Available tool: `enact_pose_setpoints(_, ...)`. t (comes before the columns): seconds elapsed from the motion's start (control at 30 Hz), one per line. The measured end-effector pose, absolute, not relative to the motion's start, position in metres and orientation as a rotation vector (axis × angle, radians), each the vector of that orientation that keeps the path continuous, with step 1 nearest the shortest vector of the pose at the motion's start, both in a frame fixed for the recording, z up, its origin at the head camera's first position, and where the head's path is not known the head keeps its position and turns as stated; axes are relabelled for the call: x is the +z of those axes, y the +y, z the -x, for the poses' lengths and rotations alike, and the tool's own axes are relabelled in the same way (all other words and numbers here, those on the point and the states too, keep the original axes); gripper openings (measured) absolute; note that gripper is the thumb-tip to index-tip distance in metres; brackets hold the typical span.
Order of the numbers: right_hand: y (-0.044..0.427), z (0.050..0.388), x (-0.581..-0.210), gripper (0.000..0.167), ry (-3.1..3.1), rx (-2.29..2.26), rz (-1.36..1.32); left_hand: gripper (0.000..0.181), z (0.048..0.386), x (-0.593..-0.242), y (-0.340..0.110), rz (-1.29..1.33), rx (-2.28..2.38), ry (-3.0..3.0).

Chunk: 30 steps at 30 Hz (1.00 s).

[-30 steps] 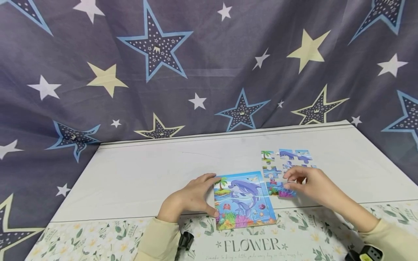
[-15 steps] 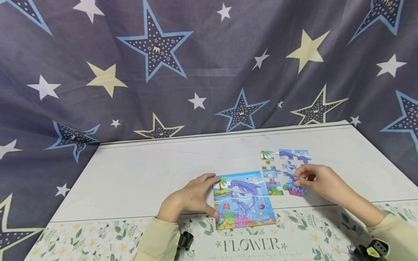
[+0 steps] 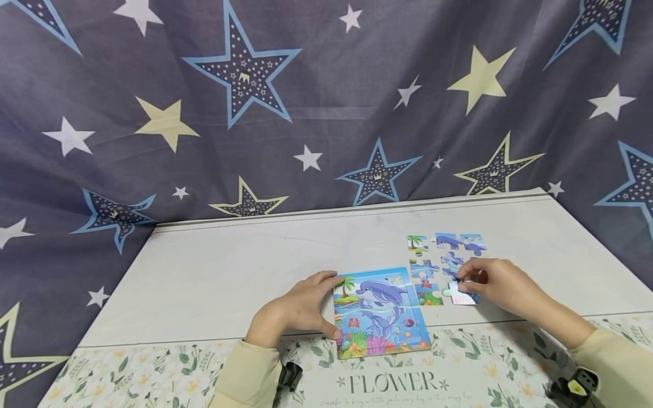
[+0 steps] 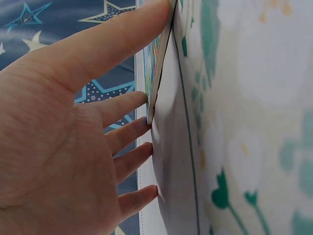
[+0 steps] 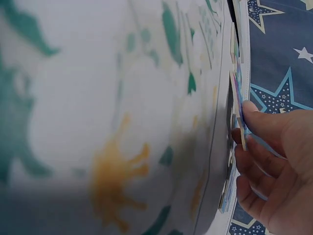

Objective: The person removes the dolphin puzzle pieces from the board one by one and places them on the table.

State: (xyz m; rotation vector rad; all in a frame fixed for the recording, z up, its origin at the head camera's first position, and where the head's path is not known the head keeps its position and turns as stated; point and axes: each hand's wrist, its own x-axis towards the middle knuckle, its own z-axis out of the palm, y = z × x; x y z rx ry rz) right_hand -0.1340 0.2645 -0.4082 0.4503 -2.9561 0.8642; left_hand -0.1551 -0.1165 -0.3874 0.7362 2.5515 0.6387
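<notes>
My left hand [image 3: 301,309] rests at the left side of a square dolphin picture puzzle board [image 3: 380,314], its fingers spread and fairly straight. In the left wrist view, the thumb and fingertips of that hand [image 4: 63,132] touch the edge of the board [image 4: 157,73]. To the right, my right hand [image 3: 502,286] pinches a jigsaw puzzle piece [image 3: 464,296] between thumb and fingers. That piece is tilted, and glare whitens its face. The right wrist view shows the piece [image 5: 237,93] edge-on in the hand [image 5: 281,156].
Several loose puzzle pieces lie in rough rows behind and beside the right hand, including a palm-tree piece [image 3: 417,242] and a crab piece [image 3: 428,296]. The right hand hides part of them. A starred curtain [image 3: 316,113] hangs behind the table [image 3: 229,283].
The right hand has shifted the pinched puzzle piece rightward, away from the crab piece, and then tilted it so its face catches the light. The left hand and board have stayed put.
</notes>
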Motion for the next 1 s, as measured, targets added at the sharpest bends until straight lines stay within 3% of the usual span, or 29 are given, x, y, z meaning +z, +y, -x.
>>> enact_pose_setpoints(1.0, 0.253, 0.132, -0.405, 0.012, -2.933, 0.908, -0.475, 0.103, 0.155, -0.387, -0.116, -0.722, 0.643, 2.55)
